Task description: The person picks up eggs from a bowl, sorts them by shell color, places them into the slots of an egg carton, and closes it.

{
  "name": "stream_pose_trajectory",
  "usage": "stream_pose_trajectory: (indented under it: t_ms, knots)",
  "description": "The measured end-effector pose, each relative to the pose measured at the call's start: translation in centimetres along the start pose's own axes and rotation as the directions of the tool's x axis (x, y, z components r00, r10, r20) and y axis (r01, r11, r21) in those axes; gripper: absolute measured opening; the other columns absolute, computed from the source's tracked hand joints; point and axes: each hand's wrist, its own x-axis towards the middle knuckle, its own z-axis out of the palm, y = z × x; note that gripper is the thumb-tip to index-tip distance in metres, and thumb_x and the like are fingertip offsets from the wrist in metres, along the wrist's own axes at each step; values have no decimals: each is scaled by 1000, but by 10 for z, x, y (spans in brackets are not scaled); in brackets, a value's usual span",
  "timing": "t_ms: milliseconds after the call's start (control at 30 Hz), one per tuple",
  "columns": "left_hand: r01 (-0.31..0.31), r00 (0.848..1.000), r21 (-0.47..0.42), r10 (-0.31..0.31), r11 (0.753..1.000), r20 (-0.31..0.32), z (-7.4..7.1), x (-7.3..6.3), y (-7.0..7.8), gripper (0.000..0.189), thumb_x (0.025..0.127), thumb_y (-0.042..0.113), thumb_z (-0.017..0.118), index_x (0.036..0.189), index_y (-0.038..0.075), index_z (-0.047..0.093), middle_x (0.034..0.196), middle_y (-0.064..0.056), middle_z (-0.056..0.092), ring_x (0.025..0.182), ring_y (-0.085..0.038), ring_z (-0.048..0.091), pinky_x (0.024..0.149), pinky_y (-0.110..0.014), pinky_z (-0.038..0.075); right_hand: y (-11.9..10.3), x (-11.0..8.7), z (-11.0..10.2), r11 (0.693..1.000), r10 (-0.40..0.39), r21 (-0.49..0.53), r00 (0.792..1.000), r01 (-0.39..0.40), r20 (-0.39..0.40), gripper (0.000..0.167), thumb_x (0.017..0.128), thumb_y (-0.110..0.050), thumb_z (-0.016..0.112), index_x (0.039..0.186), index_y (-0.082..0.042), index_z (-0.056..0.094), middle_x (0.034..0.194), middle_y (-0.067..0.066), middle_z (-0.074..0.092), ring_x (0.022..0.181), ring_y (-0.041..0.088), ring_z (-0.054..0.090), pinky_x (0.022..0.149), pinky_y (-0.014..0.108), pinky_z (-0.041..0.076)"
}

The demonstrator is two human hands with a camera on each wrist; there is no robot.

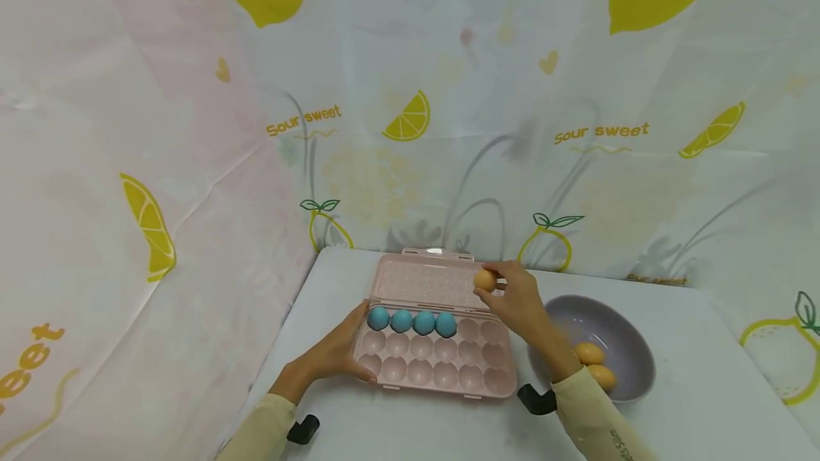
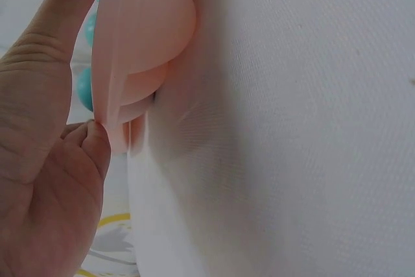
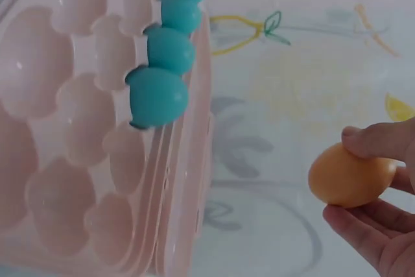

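A pink egg carton (image 1: 419, 348) lies with its lid (image 1: 416, 281) folded back on the white table. Several blue eggs (image 1: 424, 323) fill the left part of its back row, and the cups in front of them are bare. My left hand (image 1: 332, 347) grips the carton's left end, thumb near the front corner and fingers toward the back; the left wrist view shows the hand (image 2: 55, 134) against the rim. Between thumb and fingers, my right hand (image 1: 517, 302) pinches a light-brown egg (image 3: 350, 176), held up over the lid's right part.
At the right stands a grey-purple bowl (image 1: 634, 354) with two brown eggs (image 1: 590, 353) showing in it, partly behind the right forearm. A lemon-print cloth (image 1: 410, 183) hangs behind and left of the white table (image 1: 692, 368).
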Motion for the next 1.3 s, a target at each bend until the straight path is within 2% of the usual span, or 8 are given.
stream_pose_trajectory:
  t_ms: [200, 433, 633, 800, 1000, 1200, 1300]
  knots:
    - [10, 1000, 0, -10, 1000, 4, 0, 0, 1, 148, 50, 56, 92, 156, 3, 3, 162, -12, 12, 148, -25, 13, 115, -45, 19, -23, 4, 25, 998, -52, 48, 998, 50, 39, 43, 70, 2, 85, 110, 1, 69, 104, 11, 67, 93, 24, 64, 73, 27, 58]
    - [8, 1000, 13, -7, 1000, -6, -3, -2, -1, 148, 49, 58, 91, 156, 2, 4, 162, -12, 12, 147, -24, 13, 115, -45, 19, -44, 7, 57, 992, -83, 99, 991, 72, 103, 42, 70, 0, 86, 109, 0, 70, 101, 7, 68, 92, 19, 65, 75, 27, 57]
    - [-27, 1000, 18, 27, 999, -4, -5, -2, -1, 145, 53, 58, 90, 155, -1, 5, 160, -18, 14, 147, -27, 15, 115, -48, 21, -56, -1, 85, 989, -76, 141, 982, 52, 171, 43, 71, -2, 86, 110, 1, 68, 103, 9, 68, 93, 21, 66, 78, 31, 57]
    - [-18, 1000, -8, 18, 1000, 14, -2, -4, -2, 143, 55, 56, 90, 155, 1, 4, 161, -15, 12, 147, -27, 14, 114, -50, 21, -62, -9, 107, 985, -78, 171, 970, 39, 229, 40, 72, -1, 84, 109, 2, 69, 103, 10, 70, 90, 21, 67, 76, 35, 58]
    - [-29, 999, -34, 30, 999, 16, 1, -4, -3, 144, 54, 53, 92, 156, 2, 4, 162, -13, 10, 147, -23, 12, 115, -48, 20, -64, -14, 125, 992, -18, 123, 948, -22, 318, 33, 78, -7, 82, 110, -2, 72, 106, 6, 71, 92, 15, 66, 80, 27, 56]
    - [-32, 999, -6, 32, 999, 25, -2, -3, -1, 143, 55, 55, 90, 155, 1, 3, 162, -14, 9, 147, -22, 11, 115, -47, 19, -62, -16, 140, 995, -21, 96, 925, -17, 379, 37, 77, -7, 83, 111, -2, 72, 108, 5, 69, 98, 16, 64, 82, 21, 53]
    - [-36, 999, 8, 35, 999, 25, -2, -3, -2, 143, 55, 57, 89, 155, 1, 3, 162, -14, 9, 147, -20, 10, 116, -46, 19, -60, -15, 147, 995, -13, 97, 914, -29, 405, 34, 77, -7, 82, 110, -3, 74, 100, 1, 69, 91, 12, 61, 78, 19, 52]
